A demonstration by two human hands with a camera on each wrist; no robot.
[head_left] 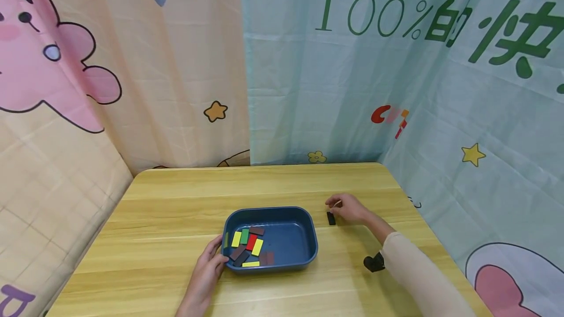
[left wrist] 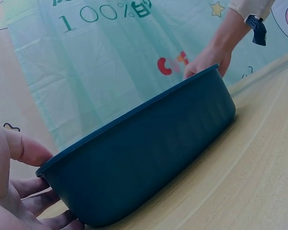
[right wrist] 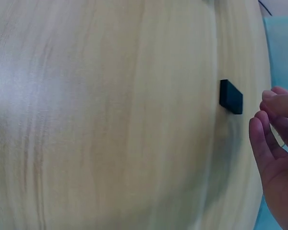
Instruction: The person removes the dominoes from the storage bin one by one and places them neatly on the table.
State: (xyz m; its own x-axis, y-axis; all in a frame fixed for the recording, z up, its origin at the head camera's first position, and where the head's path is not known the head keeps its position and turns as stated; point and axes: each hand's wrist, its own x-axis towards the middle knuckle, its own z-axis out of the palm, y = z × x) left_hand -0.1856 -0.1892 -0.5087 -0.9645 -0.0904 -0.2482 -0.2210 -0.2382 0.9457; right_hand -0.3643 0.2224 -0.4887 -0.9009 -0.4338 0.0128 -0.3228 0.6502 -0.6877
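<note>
Your left hand (head_left: 209,262) pinches the blue tray (head_left: 294,239) at its eight o'clock, while your right hand (head_left: 350,210), loosely bent and empty, hovers beside the black block (head_left: 331,219) outside the tray's three o'clock.

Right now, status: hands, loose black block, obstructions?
Left hand grips blue tray at left end. Right hand appears empty, near black block. Block on table, right of tray. Nothing visible between right hand and block.

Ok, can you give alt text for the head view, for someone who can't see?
A person's left hand grips a blue tub holding small colored blocks on a wood-grain table, while their right hand is near a black block lying to the tub's right.
</note>
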